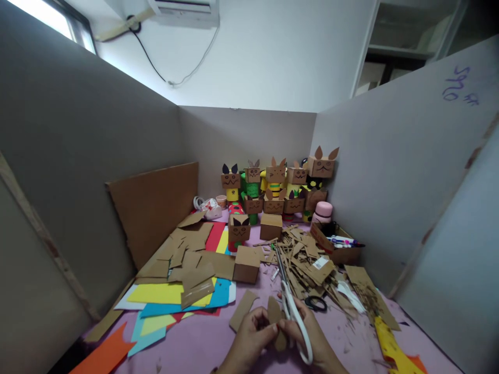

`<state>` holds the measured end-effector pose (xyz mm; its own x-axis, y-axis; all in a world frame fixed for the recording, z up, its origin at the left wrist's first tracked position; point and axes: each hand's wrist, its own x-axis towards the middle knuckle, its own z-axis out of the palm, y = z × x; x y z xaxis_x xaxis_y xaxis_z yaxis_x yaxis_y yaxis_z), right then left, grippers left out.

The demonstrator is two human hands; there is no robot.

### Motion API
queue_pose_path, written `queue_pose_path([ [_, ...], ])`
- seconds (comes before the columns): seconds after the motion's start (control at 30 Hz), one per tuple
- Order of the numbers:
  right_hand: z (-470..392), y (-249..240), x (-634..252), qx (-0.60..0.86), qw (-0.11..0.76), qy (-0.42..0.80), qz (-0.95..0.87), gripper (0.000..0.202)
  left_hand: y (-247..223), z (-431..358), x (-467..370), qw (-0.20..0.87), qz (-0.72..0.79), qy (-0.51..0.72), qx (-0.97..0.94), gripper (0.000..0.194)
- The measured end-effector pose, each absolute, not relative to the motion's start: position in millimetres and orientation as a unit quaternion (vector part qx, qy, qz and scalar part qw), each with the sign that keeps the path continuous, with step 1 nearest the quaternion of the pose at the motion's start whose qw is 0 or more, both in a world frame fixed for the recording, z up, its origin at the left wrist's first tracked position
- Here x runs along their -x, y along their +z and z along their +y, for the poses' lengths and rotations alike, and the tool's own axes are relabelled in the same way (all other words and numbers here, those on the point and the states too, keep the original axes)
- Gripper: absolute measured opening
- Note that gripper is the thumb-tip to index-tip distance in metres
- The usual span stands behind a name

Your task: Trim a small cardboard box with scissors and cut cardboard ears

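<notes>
My left hand (254, 332) is closed, pinching a leaf-shaped cardboard piece (274, 310) between thumb and fingers. My right hand (314, 335) holds white-handled scissors (298, 318), with the long blades pointing away from me. The right thumb also meets the cardboard piece, whose lower part shows below both thumbs. Just beyond my left hand, a flat cardboard offcut (242, 309) lies on the purple tabletop (195, 343). A plain cardboard box (247, 265) stands farther forward.
Cardboard scraps (302, 254) are heaped right of centre, beside a roll of black tape (316, 304). Coloured paper (156, 294) and cardboard sheets (195, 259) spread leftward. Several box-headed figures (276, 176) stand at the back. Grey partitions (249, 132) enclose the table.
</notes>
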<state>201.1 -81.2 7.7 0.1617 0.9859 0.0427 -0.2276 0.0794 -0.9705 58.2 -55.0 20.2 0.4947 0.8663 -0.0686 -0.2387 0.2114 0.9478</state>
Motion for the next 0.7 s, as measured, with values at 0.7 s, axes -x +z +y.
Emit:
queue_pose_path([
  [0.7,-83,12,-202,0.441,0.604,0.547,-0.374,0.059,17,-46,-57,0.714,0.322,0.378,-0.493,0.048],
])
